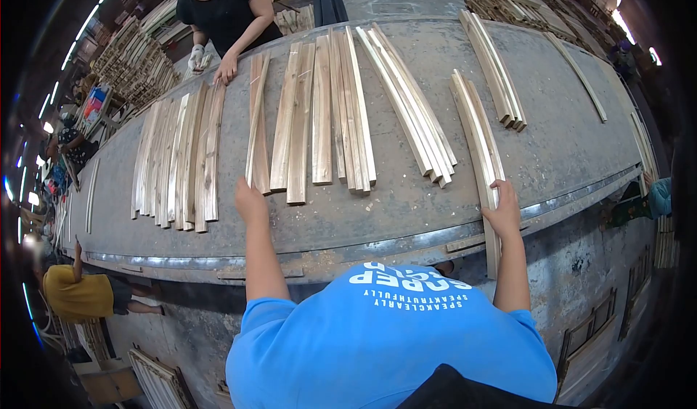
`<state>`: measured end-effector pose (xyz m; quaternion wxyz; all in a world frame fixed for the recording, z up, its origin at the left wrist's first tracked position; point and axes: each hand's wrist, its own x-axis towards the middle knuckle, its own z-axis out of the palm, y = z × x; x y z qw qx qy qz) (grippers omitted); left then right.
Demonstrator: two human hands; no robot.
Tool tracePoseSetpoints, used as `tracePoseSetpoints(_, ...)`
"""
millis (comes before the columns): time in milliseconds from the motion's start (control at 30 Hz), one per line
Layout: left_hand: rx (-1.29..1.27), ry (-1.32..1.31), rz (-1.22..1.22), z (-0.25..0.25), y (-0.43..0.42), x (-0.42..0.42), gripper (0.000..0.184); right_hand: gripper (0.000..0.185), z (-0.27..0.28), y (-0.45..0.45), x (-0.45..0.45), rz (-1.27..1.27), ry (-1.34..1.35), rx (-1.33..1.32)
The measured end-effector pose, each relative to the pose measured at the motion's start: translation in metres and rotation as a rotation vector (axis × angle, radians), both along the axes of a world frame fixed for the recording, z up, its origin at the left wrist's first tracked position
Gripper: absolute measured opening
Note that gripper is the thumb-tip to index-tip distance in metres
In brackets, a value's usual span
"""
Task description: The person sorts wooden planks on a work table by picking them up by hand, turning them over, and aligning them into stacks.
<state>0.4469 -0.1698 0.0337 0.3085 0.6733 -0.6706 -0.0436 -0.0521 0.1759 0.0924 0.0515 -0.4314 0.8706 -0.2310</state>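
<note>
My left hand (251, 198) is closed around the near end of a thin wooden strip (258, 122), which leans across a wider, reddish board. My right hand (503, 209) grips a pair of long wooden strips (475, 133) near their close end; one piece runs past the table's front edge toward me. Between my hands lie several wider boards (298, 126), a bundle of narrow strips (352, 111) and a slanted bundle of pale strips (406, 104). The fingertips of my left hand are partly hidden.
Across the grey table (218, 246), a person (232, 10) in a black shirt rests a hand by a row of boards (178, 158). More strips (494, 71) lie at the far right. Stacked timber (134, 57) stands behind. A person in yellow (76, 293) is at the left.
</note>
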Motion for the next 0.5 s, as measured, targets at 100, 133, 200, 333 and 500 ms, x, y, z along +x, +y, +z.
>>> tracePoseSetpoints(100, 0.032, -0.244, 0.03, 0.006, -0.012, -0.013, 0.038, 0.062, 0.002, 0.0, 0.0, -0.005, -0.051, 0.034)
tracePoseSetpoints(133, 0.03, -0.382, 0.04, 0.01, -0.014, -0.022, 0.04, 0.063, 0.001, 0.001, 0.0, -0.008, -0.047, 0.033)
tracePoseSetpoints(200, 0.143, -0.421, 0.055, 0.033, -0.007, -0.049, 0.045, 0.063, 0.0, -0.001, 0.0, -0.01, -0.039, 0.025)
tracePoseSetpoints(333, 0.111, -0.521, -0.002, 0.016, -0.024, -0.074, 0.072, 0.063, 0.004, 0.0, 0.001, -0.014, -0.049, 0.038)
tracePoseSetpoints(500, 0.358, -0.435, -0.377, 0.03, 0.01, -0.11, 0.099, 0.063, -0.001, 0.001, -0.002, -0.019, -0.056, 0.031)
